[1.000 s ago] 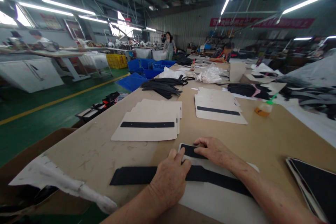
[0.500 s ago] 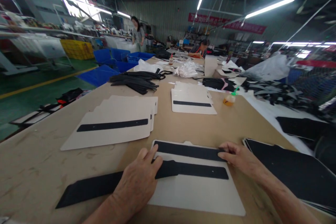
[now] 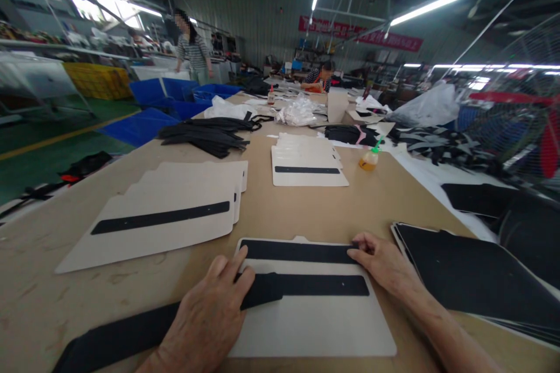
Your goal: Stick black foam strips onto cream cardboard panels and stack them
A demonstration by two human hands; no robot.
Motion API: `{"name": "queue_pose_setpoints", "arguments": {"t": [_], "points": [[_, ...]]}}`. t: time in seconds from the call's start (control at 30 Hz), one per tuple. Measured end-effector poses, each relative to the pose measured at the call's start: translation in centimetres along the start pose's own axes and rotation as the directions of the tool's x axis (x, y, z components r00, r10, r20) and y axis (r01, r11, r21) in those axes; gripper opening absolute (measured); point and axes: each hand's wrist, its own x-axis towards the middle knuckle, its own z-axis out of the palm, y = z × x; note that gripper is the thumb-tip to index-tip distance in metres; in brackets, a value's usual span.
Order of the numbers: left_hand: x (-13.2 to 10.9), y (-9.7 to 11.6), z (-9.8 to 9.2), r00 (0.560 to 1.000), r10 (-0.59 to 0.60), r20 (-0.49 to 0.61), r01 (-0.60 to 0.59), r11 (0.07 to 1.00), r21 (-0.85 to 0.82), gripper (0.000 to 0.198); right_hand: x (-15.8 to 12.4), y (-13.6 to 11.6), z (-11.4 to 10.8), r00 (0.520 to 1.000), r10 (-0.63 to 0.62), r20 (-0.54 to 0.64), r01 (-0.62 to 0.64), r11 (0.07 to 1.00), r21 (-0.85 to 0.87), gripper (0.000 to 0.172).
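A cream card board (image 3: 306, 326) lies flat on the tan table (image 3: 109, 297) in front of me. Two black strips cross it. The upper black strip (image 3: 297, 252) lies along the board's far edge, and my right hand (image 3: 385, 265) touches its right end with the fingertips. The lower, longer black strip (image 3: 319, 285) runs off the board's left side toward the bottom left. My left hand (image 3: 205, 317) rests on that strip with its fingers spread, at the board's left edge.
A stack of cream boards with black strips (image 3: 161, 221) and a second stack (image 3: 306, 166) lie ahead. Black sheets (image 3: 472, 268) lie at right. Beyond are a glue bottle (image 3: 368, 159), a black strip pile (image 3: 205, 137), blue crates (image 3: 149, 93) and several co-workers.
The view has swung left and the whole board now shows. The upper strip lies stretched along the board, with my right hand at its right end. My hands stand further apart.
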Motion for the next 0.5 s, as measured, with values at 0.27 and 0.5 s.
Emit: {"name": "queue_pose_setpoints", "arguments": {"t": [0.27,0.5], "points": [[0.0,0.0,0.1,1.000,-0.001,-0.001,0.001,1.000,0.010,0.051,0.3,0.4,0.6,0.996,-0.076,-0.054,0.070,0.991,-0.112,0.015],[1.0,0.6,-0.7,0.998,0.004,0.056,-0.009,0.995,0.098,0.075,-2.2,-3.2,1.3,0.949,-0.288,0.125,0.306,0.756,-0.578,0.038]]}}
